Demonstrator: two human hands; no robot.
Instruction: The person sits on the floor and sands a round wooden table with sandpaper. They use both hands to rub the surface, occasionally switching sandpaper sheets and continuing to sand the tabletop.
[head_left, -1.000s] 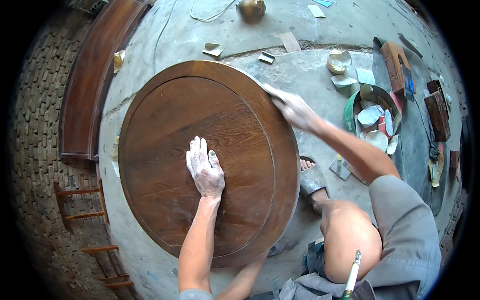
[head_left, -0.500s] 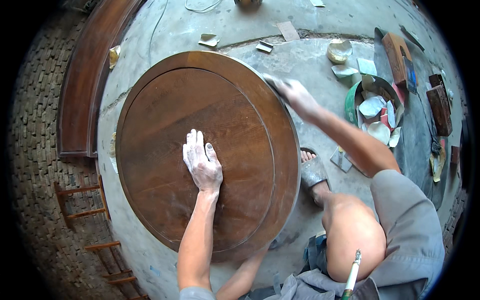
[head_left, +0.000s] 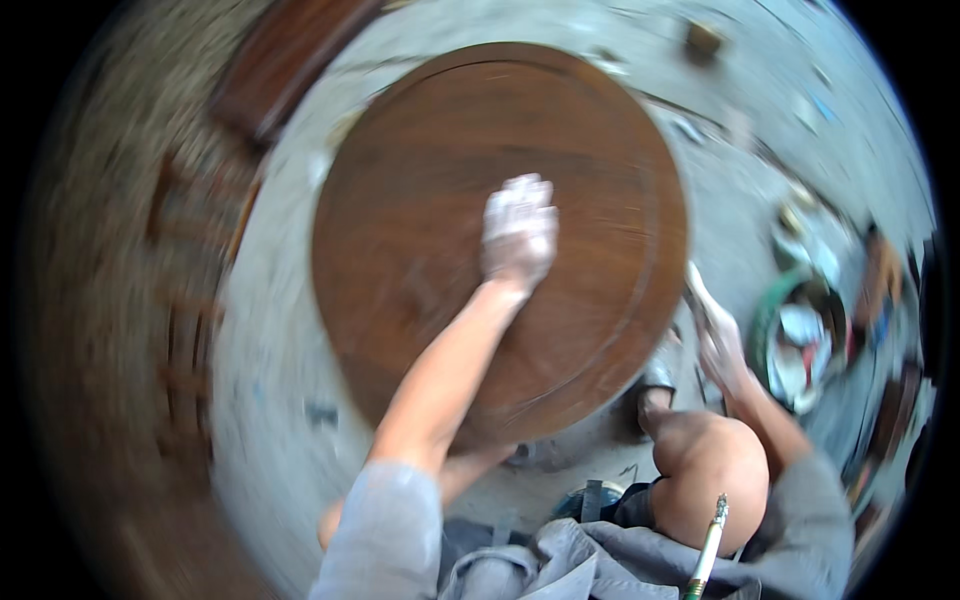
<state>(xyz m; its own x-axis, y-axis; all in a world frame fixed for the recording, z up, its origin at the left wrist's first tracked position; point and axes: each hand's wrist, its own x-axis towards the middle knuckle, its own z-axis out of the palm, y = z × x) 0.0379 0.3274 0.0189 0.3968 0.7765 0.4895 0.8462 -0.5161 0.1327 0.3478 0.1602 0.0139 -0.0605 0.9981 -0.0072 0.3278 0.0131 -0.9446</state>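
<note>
In the head view, a large round dark-brown wooden panel [head_left: 420,230] takes up the middle of the scene, above a pale grey concrete floor [head_left: 260,370]. A thin curved line runs inside its rim, clearest along the right side.

The person's left hand [head_left: 520,235], coated in whitish dust, lies flat on the panel, a little far of its middle. Its fingers are stretched toward the far side and lie close together, clamped on nothing. Its forearm reaches in from the near left, out of a light grey sleeve [head_left: 385,520].

The right hand [head_left: 722,345], also whitened, is at the right of the panel, with its fingertips just beside the edge. Blur hides whether they touch the wood, and I cannot tell whether the fingers are closed on anything.

To the right of that hand stands a round green tub [head_left: 768,330] with pale and reddish scraps [head_left: 800,325] inside. Farther right is a brown block [head_left: 880,270], smeared by motion. Between the panel and the right forearm, on the near side, are a bare bent knee [head_left: 712,475] and, just beyond it, a grey sandal [head_left: 658,375]. A thin white stick with an ashy tip [head_left: 708,548] shows in front of the knee at the near edge.

At the far left lies a long reddish-brown wooden board [head_left: 290,70].
</note>
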